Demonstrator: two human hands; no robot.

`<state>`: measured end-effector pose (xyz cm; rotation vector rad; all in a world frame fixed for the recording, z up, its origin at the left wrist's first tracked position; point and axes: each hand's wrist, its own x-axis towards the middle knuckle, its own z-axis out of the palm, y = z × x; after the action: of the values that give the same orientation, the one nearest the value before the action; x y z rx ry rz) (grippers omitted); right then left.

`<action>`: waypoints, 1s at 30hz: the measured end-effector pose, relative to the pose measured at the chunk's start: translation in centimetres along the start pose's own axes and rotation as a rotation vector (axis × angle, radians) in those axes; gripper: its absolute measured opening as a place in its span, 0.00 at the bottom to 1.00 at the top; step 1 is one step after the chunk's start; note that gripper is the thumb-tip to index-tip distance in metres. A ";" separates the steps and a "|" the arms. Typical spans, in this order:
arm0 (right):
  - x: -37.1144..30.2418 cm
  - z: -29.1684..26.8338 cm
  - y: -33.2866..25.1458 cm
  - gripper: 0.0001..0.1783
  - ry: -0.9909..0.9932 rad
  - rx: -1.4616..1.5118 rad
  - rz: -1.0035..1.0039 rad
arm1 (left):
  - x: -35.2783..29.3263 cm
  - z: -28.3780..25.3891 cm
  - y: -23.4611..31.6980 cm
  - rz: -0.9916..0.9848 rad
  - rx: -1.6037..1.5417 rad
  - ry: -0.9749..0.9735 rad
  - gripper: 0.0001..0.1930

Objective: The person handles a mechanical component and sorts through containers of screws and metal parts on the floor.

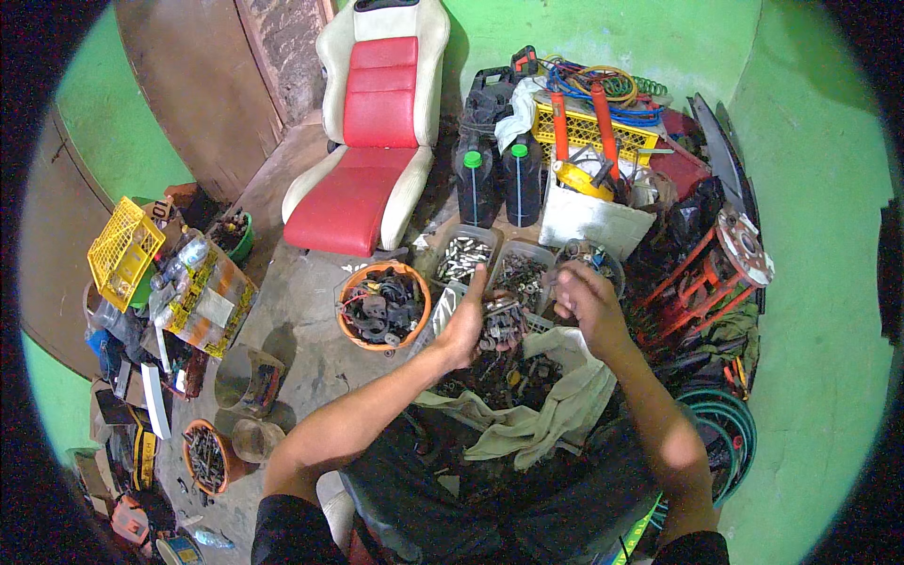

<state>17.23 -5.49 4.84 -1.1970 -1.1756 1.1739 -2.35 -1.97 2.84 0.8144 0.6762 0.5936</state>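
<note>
My left hand (pixel 461 328) is cupped, thumb raised, around a heap of small metal parts (pixel 504 322) that look like bolts or screws. To its right, my right hand (pixel 589 303) has its fingers pinched together near a round tub (pixel 614 269); whatever they hold is too small to make out. Below both hands, an open pale cloth sack (pixel 565 407) contains dark, mixed hardware (pixel 513 379). Just beyond the hands stand a clear plastic box of shiny silver metal pieces (pixel 464 256) and another box of darker small fasteners (pixel 524 273).
An orange pot (pixel 426 320) of black parts stands left of the hands, with a smaller pot of long metal pieces (pixel 207 457) nearer. A red and white car seat (pixel 353 198) is behind. Dark bottles (pixel 521 184), an orange metal stand (pixel 692 273) and a green hose (pixel 739 433) line the right.
</note>
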 end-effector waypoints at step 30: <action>9.3 -6.3 13.7 0.04 0.056 0.549 0.505 | 2.8 -2.5 0.9 0.154 -0.067 0.260 0.40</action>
<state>23.60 3.88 -8.77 -1.1067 -0.4521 1.6894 -2.60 1.60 1.49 0.7378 0.8302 0.8672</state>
